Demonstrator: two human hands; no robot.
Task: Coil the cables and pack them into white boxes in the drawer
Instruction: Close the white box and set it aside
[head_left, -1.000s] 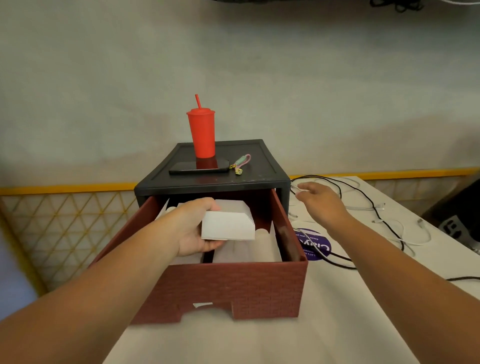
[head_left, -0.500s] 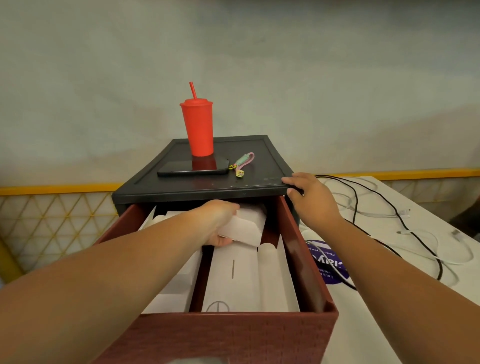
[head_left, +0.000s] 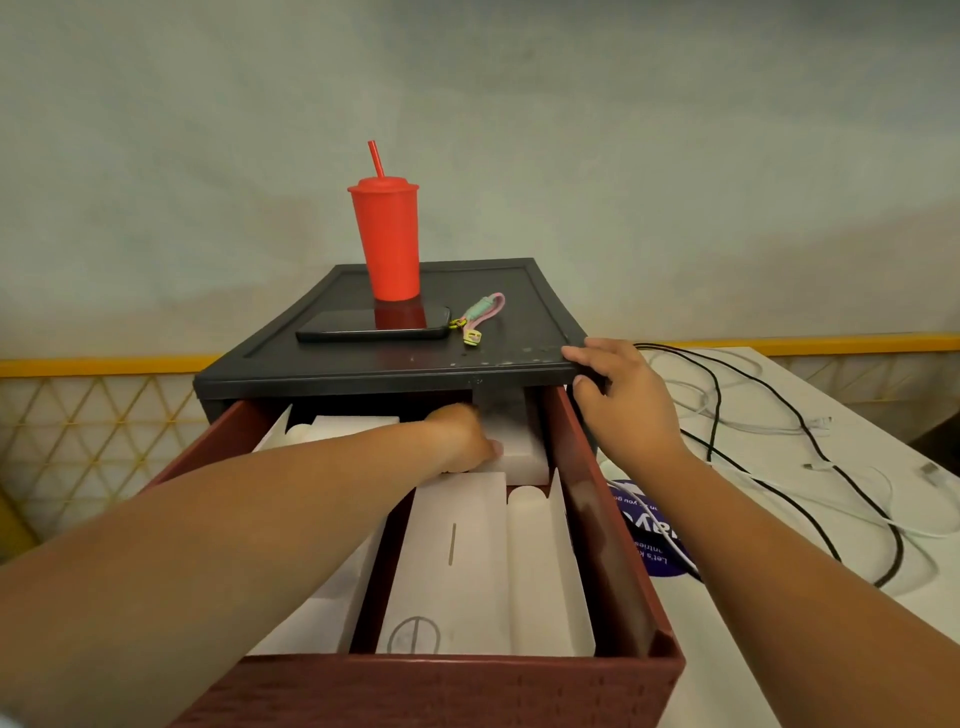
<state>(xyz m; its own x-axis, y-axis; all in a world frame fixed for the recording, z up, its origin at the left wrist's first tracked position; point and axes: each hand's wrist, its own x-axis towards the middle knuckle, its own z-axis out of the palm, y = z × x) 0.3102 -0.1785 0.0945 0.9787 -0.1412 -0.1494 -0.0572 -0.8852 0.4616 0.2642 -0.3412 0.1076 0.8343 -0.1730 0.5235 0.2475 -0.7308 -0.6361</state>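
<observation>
The red-brown drawer (head_left: 608, 525) stands pulled out of a black cabinet (head_left: 395, 366). My left hand (head_left: 460, 439) reaches deep into the drawer's back and is shut on a small white box (head_left: 522, 449), which sits half under the cabinet top. Other white boxes (head_left: 452, 561) lie flat in the drawer in front of it. My right hand (head_left: 621, 397) grips the cabinet's front right corner, thumb under the edge. Black and white cables (head_left: 810, 467) lie loose on the white table (head_left: 872, 431) to the right.
On the cabinet top stand a red tumbler (head_left: 387, 241) with a straw, a black phone (head_left: 374, 330) and a pink-green key strap (head_left: 480, 319). A purple round sticker (head_left: 654, 540) lies on the table beside the drawer. A wall rises close behind.
My left hand has carried the white box from above the drawer's front to its back. My right hand moved from the table onto the cabinet's corner. The view came closer.
</observation>
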